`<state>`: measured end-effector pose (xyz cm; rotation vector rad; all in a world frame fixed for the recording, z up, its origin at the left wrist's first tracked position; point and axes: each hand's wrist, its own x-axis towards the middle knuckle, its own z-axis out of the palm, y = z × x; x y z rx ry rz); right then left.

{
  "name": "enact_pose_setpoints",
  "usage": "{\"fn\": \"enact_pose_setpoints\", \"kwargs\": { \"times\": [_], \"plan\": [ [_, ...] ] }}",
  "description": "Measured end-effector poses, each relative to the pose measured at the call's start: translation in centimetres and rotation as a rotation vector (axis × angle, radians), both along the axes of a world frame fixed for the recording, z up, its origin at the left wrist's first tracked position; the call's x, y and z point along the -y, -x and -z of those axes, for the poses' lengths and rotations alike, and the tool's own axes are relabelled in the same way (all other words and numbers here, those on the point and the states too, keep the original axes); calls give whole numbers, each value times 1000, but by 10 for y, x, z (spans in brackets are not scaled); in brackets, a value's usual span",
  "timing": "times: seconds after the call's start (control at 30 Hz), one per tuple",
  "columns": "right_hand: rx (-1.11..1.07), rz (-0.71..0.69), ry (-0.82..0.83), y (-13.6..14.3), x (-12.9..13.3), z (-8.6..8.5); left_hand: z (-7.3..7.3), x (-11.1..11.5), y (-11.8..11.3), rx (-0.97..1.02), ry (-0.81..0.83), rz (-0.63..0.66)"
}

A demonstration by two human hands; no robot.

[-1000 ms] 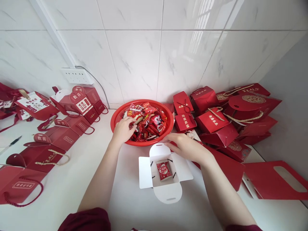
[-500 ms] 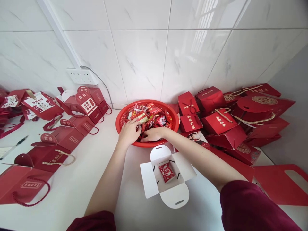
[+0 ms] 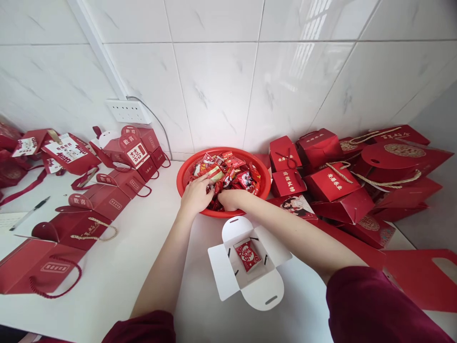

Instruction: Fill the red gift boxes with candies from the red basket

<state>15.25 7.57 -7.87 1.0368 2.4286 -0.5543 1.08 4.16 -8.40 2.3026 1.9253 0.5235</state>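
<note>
A red plastic basket (image 3: 182, 178) with a perforated wall holds a heap of wrapped candies (image 3: 233, 159). My left hand (image 3: 196, 194) lies on the left of the heap, fingers apart and stretched over the wrappers. Beside it, my right hand (image 3: 230, 200) reaches into the front of the heap; its fingers are buried among the candies, so any grip is hidden. In front of the basket, an unfolded white box (image 3: 262, 290) stands with its flaps spread. Inside it rests one red packet (image 3: 247, 255) with white print, touched by neither hand.
Red gift boxes (image 3: 107, 200) with cord handles line the left side, and more red boxes (image 3: 332, 181) are piled at the right. A pen (image 3: 30, 213) lies at far left. Behind stands a tiled wall with a power strip (image 3: 128, 112).
My right hand has sunk deeper into the candies, its fingers now out of sight. My left hand stays on the heap. The view has shifted slightly left.
</note>
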Motion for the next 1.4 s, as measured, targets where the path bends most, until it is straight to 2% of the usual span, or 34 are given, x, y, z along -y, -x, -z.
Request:
{"fn": "enact_pose_setpoints", "kwargs": {
  "times": [0.13,0.3,0.57,0.77,0.9,1.0,1.13,1.2,1.3,1.33,1.4],
  "plan": [
    [-79,-28,51,-20,-14,-5,-1,0,0,6,7,-3],
    [-207,-39,-26,-43,-26,-2,0,-1,1,-18,7,4],
    [-97,-124,-55,-31,-27,4,1,-2,2,-16,-7,16],
    [-123,-110,-159,-27,-20,15,1,-3,2,-28,-3,18],
    [-237,-87,-220,-42,-13,6,1,-3,1,-11,1,17],
    [-366,-21,-312,-67,4,-13,1,-4,0,4,1,22],
    [-571,57,-393,-105,51,-41,1,-4,0,-6,2,15],
    [-785,77,-267,-119,78,-49,0,-4,0,-12,3,16],
    [-802,50,35,-128,108,-55,1,-5,-1,-17,7,27],
    [-775,46,74,-127,112,-56,1,-5,-1,-17,10,29],
    [-766,58,37,-123,111,-57,1,-5,-1,-17,12,24]
  ]
}}
